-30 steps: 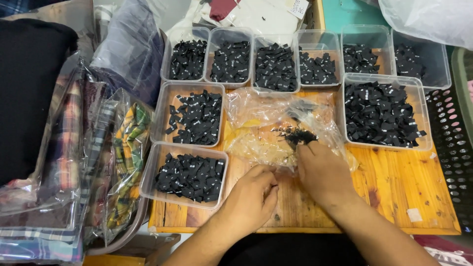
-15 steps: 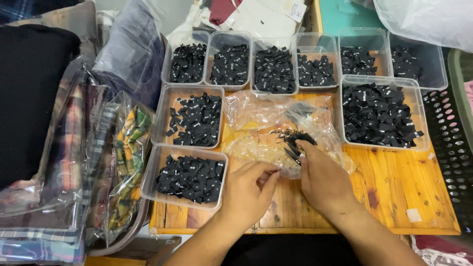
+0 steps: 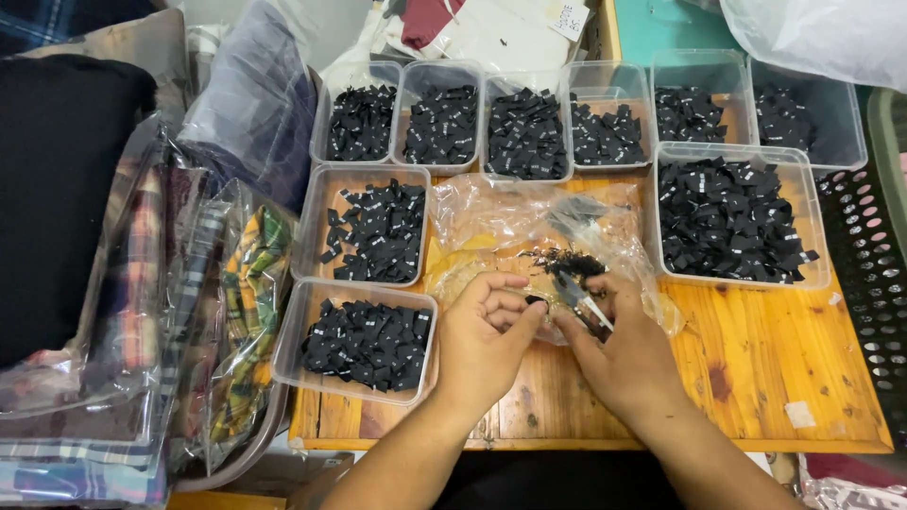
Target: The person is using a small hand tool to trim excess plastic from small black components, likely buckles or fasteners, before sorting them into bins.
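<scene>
Nearest the camera, the left hand (image 3: 487,331) curls inward, its thumb and fingertips pinched on a small black tab (image 3: 536,302) just above the wooden tabletop (image 3: 756,378). Touching it from the right, the right hand (image 3: 619,345) is clamped on a small pair of snips (image 3: 578,296), whose bright blades point up and to the left, toward the tab; the long axis runs on a slant from lower right to upper left. The tab itself is too small to tell which way it lies.

Just beyond the hands lies a crumpled clear plastic bag (image 3: 529,212) with a loose clump of black pieces (image 3: 565,261) on it, seemingly the stock not yet handled.

To the left stand two clear trays (image 3: 288,354) of black folded labels, one behind the other. To the right a larger tray (image 3: 732,156) holds a deep heap. Farthest off, a row of six small tubs (image 3: 444,71) runs along the back edge, all holding black labels, though the two at the right look thinner.

Judging by the trays, much of the sorting looks done, while the clump on the bag remains.
</scene>
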